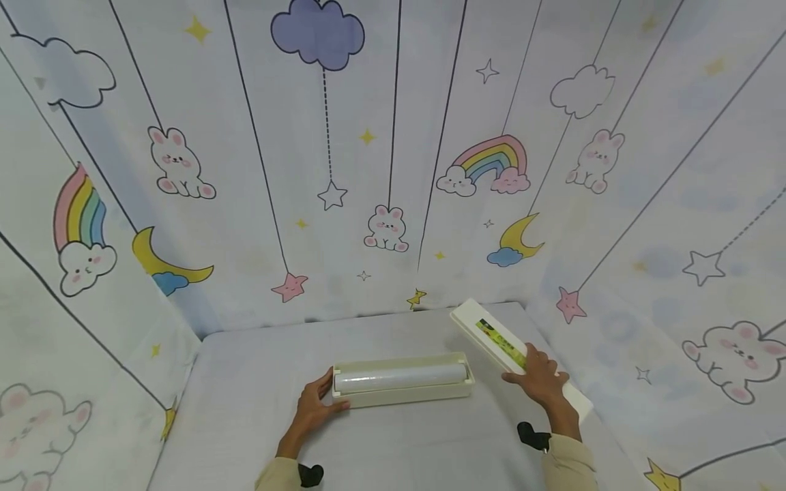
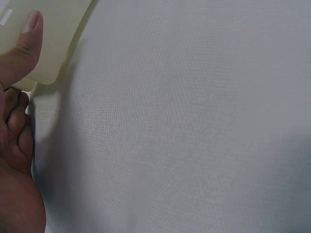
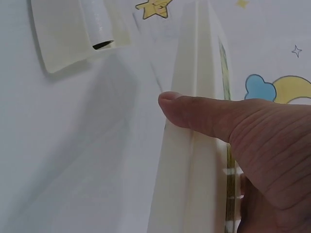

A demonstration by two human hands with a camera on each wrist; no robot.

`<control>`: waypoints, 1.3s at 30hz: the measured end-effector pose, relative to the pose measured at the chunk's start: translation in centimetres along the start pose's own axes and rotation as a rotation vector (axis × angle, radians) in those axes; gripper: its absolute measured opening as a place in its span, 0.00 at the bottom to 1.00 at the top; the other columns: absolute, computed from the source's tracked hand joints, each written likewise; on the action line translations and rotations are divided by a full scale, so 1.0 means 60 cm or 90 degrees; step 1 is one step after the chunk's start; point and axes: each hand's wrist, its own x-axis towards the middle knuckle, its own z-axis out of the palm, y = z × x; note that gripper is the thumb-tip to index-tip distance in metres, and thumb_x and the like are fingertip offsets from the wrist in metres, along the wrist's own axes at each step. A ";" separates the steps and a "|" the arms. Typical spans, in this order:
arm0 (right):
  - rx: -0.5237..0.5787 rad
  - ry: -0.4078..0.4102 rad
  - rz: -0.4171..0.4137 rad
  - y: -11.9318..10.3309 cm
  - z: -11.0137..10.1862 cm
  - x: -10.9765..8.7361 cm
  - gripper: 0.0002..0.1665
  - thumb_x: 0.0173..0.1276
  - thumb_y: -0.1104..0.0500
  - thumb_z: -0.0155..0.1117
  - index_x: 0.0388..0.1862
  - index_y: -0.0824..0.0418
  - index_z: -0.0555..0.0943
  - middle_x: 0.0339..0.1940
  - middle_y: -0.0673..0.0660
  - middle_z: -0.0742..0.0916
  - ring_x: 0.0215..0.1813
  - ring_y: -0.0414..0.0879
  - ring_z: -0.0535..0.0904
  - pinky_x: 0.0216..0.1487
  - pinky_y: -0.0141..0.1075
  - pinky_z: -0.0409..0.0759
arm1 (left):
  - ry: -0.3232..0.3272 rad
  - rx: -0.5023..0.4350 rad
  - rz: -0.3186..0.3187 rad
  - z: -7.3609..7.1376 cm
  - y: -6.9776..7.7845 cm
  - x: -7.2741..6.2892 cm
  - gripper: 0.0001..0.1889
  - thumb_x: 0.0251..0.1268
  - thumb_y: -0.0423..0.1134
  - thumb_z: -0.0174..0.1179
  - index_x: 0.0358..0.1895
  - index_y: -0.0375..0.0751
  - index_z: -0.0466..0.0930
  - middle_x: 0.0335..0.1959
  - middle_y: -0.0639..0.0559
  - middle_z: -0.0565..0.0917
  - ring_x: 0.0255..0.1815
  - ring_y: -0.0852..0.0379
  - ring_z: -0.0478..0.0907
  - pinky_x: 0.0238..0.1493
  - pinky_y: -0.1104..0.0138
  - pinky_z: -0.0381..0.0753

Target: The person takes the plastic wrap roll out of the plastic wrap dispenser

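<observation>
A cream cling film dispenser box (image 1: 405, 395) lies uncovered on the white-covered table, with a shiny roll of cling film (image 1: 402, 376) lengthwise inside. My left hand (image 1: 314, 408) grips the box's left end, thumb along the front wall and fingers round the far side. In the left wrist view that thumb presses on the box's corner (image 2: 51, 58). To the right, my right hand (image 1: 542, 378) holds the long cream lid (image 1: 473, 315), which bears a green and yellow label (image 1: 500, 343). The lid slants apart from the box; the right wrist view shows the thumb across its edge (image 3: 182, 170).
White cloth (image 1: 264, 368) covers the table top. Printed curtains (image 1: 245, 170) with rabbits, clouds and stars hang behind and on both sides. A black strap end shows at each wrist, by the beige sleeves (image 1: 568, 464).
</observation>
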 end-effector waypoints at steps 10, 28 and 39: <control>0.012 0.003 0.031 0.016 0.003 -0.009 0.60 0.64 0.47 0.82 0.80 0.74 0.58 0.60 0.79 0.79 0.57 0.74 0.72 0.61 0.80 0.63 | -0.011 -0.020 -0.018 -0.002 0.010 -0.001 0.53 0.54 0.34 0.86 0.82 0.26 0.65 0.81 0.31 0.71 0.81 0.32 0.72 0.82 0.45 0.69; 0.020 -0.001 0.051 0.034 0.010 -0.018 0.61 0.66 0.48 0.80 0.82 0.75 0.54 0.63 0.82 0.75 0.61 0.78 0.69 0.64 0.84 0.57 | -0.004 0.004 -0.009 0.000 0.003 -0.001 0.53 0.53 0.37 0.87 0.82 0.27 0.66 0.79 0.32 0.73 0.79 0.31 0.74 0.81 0.47 0.74; 0.030 -0.004 0.045 0.059 0.013 -0.022 0.61 0.65 0.47 0.80 0.80 0.75 0.56 0.58 0.82 0.77 0.56 0.77 0.70 0.57 0.80 0.60 | -0.016 -0.005 -0.025 0.001 0.004 -0.001 0.54 0.54 0.37 0.87 0.83 0.28 0.64 0.81 0.33 0.71 0.82 0.33 0.71 0.83 0.50 0.71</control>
